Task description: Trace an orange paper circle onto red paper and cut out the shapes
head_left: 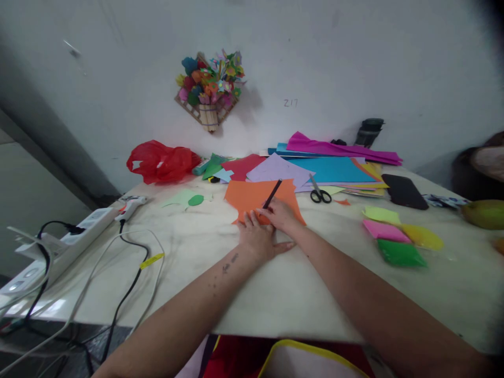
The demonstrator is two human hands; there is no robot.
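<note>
"While the left hand (255, 239) lies spread with its fingers on the near edge of the orange sheet (246, 193), the right hand (280, 214) grips a black pen (272, 194) in a writing hold. Confirm?"

"Confirmed. Sheet is on the desk (189, 294), straight ahead of the person; its far edge seems to overlap the lavender sheet (271, 167). Pen tilted, upper end away and to the right. Tip contact: cannot tell, nor can any line be made out."

"Step, as judged: marking the sheet near its close edge. Good placement?"

"Sensible. Working by the edge should spare the middle for other shapes. Allow a margin from the notched outline, though."

"Bracing?"

"Fingers beside the tip, pressing evenly, clear of the stroke. They look close to it; I would slide them left if they crowd the line."

"Stroke?"

"Light and continuous. For curves, better to turn the sheet than twist the wrist. The scissors (321, 196) stand just off its right side; rotate without snagging them."
</note>
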